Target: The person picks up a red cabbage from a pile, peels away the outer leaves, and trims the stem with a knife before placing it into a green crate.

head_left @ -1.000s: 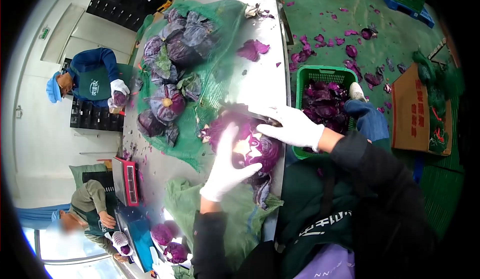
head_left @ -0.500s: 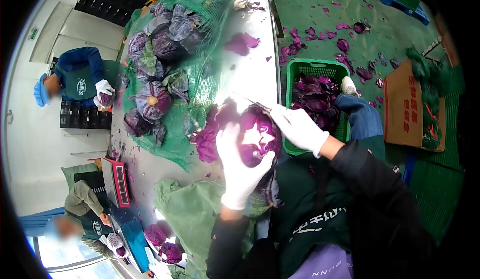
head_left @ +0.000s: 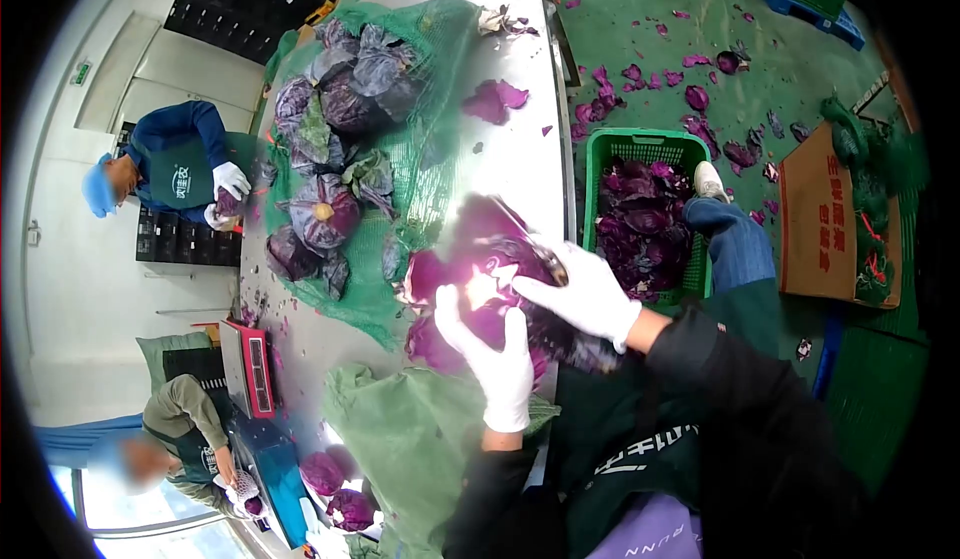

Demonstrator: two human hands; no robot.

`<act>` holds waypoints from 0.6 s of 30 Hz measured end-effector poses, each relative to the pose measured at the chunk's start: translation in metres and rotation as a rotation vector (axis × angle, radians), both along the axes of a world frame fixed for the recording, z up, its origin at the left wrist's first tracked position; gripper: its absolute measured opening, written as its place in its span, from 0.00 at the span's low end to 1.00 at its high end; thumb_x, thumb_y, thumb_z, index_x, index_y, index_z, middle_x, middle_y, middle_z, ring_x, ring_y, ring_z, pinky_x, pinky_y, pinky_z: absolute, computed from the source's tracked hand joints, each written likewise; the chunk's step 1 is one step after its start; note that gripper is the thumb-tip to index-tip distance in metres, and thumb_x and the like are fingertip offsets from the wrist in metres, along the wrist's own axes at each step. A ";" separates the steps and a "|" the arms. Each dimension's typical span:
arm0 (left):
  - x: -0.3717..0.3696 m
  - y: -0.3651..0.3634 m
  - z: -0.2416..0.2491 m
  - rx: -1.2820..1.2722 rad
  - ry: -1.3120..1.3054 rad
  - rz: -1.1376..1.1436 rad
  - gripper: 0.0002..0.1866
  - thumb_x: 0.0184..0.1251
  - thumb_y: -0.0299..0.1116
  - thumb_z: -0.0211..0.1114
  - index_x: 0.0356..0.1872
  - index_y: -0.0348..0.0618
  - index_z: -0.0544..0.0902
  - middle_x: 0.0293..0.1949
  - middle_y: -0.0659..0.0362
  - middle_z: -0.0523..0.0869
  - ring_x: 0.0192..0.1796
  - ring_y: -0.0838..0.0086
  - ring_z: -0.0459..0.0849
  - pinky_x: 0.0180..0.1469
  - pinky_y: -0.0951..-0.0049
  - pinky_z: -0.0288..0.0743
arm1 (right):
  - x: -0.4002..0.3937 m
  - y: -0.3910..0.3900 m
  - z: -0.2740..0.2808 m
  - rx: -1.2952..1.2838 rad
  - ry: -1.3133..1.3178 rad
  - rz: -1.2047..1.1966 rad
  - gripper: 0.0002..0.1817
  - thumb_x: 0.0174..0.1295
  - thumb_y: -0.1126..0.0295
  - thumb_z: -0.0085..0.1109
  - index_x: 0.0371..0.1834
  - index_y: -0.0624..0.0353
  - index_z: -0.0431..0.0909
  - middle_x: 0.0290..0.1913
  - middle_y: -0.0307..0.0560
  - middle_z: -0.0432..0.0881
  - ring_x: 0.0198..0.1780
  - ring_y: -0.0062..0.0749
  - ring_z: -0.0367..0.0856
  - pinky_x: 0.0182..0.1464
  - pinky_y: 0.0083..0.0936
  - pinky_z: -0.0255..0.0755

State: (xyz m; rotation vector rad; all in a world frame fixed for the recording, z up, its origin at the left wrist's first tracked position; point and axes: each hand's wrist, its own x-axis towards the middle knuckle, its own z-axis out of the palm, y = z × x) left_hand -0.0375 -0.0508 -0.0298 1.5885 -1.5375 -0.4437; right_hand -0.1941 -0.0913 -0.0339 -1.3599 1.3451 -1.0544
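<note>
A red cabbage with a pale cut core faces me, its purple outer leaves spread loosely around it. My left hand, in a white glove, grips its near side, thumb and fingers curved apart over the leaves. My right hand, also gloved, is closed around a knife, and its thumb reaches in by the core. The knife is blurred and mostly hidden by the hand. Under and beside the cabbage lies green sacking on the metal table.
Several untrimmed cabbages lie on green netting. A green crate beside the table holds purple leaves. A cardboard box stands on the leaf-strewn floor. Across the table are two co-workers, a red scale and trimmed cabbages.
My right hand has moved in over the cabbage, its thumb now near the core. The cabbage has turned and its leaves spread wider. My left hand has shifted slightly downward in view.
</note>
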 end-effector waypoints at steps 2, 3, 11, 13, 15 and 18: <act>-0.006 0.005 -0.004 -0.090 0.043 0.019 0.42 0.60 0.31 0.73 0.73 0.32 0.61 0.73 0.41 0.63 0.76 0.48 0.59 0.78 0.51 0.50 | -0.001 -0.023 0.002 -0.167 0.130 0.081 0.39 0.61 0.38 0.63 0.65 0.57 0.75 0.59 0.58 0.81 0.53 0.52 0.85 0.56 0.36 0.79; -0.005 0.007 0.000 -0.051 -0.077 -0.005 0.42 0.60 0.33 0.74 0.73 0.32 0.62 0.72 0.40 0.64 0.76 0.47 0.60 0.78 0.51 0.51 | -0.011 -0.034 0.011 -0.062 0.209 0.223 0.39 0.62 0.40 0.63 0.69 0.56 0.72 0.52 0.59 0.83 0.49 0.49 0.85 0.53 0.35 0.78; 0.027 -0.034 0.055 0.036 -0.687 -0.295 0.59 0.45 0.54 0.81 0.75 0.33 0.61 0.73 0.39 0.64 0.73 0.46 0.65 0.75 0.47 0.55 | -0.032 -0.042 0.001 -0.064 0.260 0.409 0.37 0.66 0.43 0.59 0.74 0.49 0.68 0.49 0.60 0.85 0.48 0.53 0.85 0.49 0.39 0.77; 0.026 -0.042 0.042 0.060 -0.459 -0.369 0.61 0.46 0.49 0.82 0.78 0.34 0.55 0.77 0.37 0.57 0.78 0.46 0.58 0.77 0.49 0.52 | -0.038 -0.043 -0.003 -0.124 0.195 0.319 0.34 0.66 0.46 0.60 0.72 0.49 0.70 0.43 0.59 0.84 0.41 0.53 0.85 0.45 0.38 0.78; 0.017 -0.039 0.037 0.078 -0.461 -0.311 0.60 0.46 0.47 0.81 0.78 0.34 0.55 0.77 0.37 0.57 0.78 0.46 0.58 0.78 0.50 0.51 | -0.041 -0.038 -0.002 -0.215 0.229 0.200 0.30 0.66 0.51 0.59 0.69 0.50 0.73 0.41 0.56 0.84 0.37 0.52 0.85 0.41 0.36 0.79; 0.014 -0.036 0.030 0.090 -0.384 -0.268 0.62 0.46 0.46 0.81 0.79 0.33 0.52 0.78 0.37 0.54 0.80 0.48 0.55 0.78 0.50 0.50 | -0.035 -0.019 0.016 -0.327 0.385 0.097 0.26 0.69 0.55 0.58 0.67 0.52 0.74 0.41 0.55 0.84 0.36 0.49 0.85 0.38 0.35 0.80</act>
